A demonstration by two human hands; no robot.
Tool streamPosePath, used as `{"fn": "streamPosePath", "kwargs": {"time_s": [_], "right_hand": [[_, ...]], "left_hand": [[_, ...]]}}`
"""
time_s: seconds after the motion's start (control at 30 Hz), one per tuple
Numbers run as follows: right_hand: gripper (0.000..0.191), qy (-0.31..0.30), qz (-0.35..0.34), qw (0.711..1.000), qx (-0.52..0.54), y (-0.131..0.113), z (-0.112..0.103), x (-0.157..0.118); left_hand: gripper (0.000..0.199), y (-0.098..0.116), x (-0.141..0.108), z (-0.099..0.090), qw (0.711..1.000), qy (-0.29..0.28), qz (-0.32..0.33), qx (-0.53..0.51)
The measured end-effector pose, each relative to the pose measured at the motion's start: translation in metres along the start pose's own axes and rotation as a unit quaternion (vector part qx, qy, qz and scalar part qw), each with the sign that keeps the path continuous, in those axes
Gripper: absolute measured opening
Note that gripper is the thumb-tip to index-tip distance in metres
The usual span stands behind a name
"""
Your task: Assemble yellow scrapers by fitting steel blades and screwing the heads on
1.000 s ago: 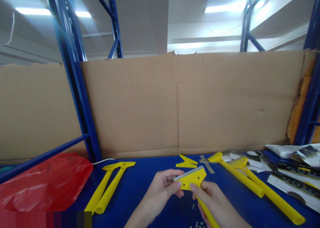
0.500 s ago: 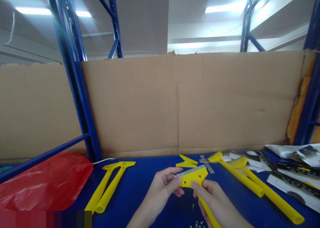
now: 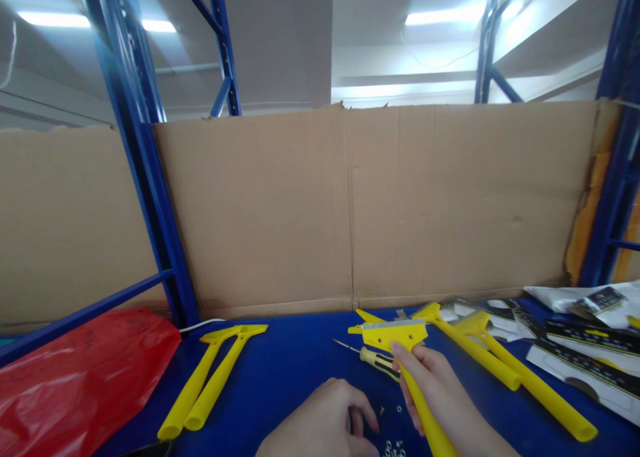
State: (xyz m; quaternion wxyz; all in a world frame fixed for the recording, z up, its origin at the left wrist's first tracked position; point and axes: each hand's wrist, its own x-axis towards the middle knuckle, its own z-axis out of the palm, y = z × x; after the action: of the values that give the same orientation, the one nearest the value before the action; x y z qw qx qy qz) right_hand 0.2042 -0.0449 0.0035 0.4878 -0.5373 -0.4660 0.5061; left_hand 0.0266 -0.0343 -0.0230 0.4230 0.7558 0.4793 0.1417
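My right hand (image 3: 440,390) is wrapped round the handle of a yellow scraper (image 3: 393,335), its wide head tilted up with a metal strip along the top edge. Low in the view, my left hand (image 3: 330,420) is beside several small screws and nuts (image 3: 395,449), its fingers curled down; whether they pinch anything is hidden. Behind the hands a screwdriver (image 3: 377,361) with a cream and black handle lies on the blue table (image 3: 280,357). Yellow plastic pieces (image 3: 367,315) lie partly behind the scraper head.
Two yellow scraper handles (image 3: 220,377) lie at the left, near a red plastic bag (image 3: 100,377). Two more yellow scrapers (image 3: 540,393) rest at the right, beside black and white packages (image 3: 590,370). A cardboard wall (image 3: 280,217) and blue rack posts (image 3: 160,223) stand behind.
My left hand has let go of the scraper head and moved down to the small hardware. The scraper has shifted slightly up in my right hand, and the screwdriver now shows.
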Motion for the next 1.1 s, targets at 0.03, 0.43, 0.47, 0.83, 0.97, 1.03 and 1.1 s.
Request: {"fn": "streamPosePath", "kwargs": {"time_s": [0.03,0.43,0.47,0.83,0.97,1.03,1.1], "right_hand": [[0.039,-0.002,0.001,1.000,0.003,0.001,0.001,0.000],[0.043,-0.019,-0.010,1.000,-0.014,0.009,0.000,0.002],[0.043,-0.019,-0.009,1.000,-0.019,0.009,-0.001,0.003],[0.043,-0.035,0.001,0.999,-0.027,0.010,0.004,0.000],[0.043,-0.043,-0.006,0.998,-0.044,0.011,0.006,0.000],[0.043,-0.045,-0.012,0.998,-0.048,0.012,0.007,0.000],[0.043,-0.049,-0.012,0.997,-0.052,0.013,0.007,0.000]], "left_hand": [[0.029,-0.002,0.001,0.001,1.000,0.000,0.001,0.014],[0.009,-0.008,-0.002,0.003,0.998,0.034,0.054,0.003],[0.009,-0.004,-0.002,0.001,0.998,0.042,0.048,0.000],[0.015,0.026,-0.001,-0.026,0.939,0.298,0.136,-0.100],[0.012,0.029,-0.001,-0.017,0.920,0.337,0.190,-0.058],[0.010,0.031,-0.001,-0.014,0.914,0.353,0.196,-0.044],[0.010,0.031,-0.001,-0.013,0.912,0.357,0.199,-0.037]]}}
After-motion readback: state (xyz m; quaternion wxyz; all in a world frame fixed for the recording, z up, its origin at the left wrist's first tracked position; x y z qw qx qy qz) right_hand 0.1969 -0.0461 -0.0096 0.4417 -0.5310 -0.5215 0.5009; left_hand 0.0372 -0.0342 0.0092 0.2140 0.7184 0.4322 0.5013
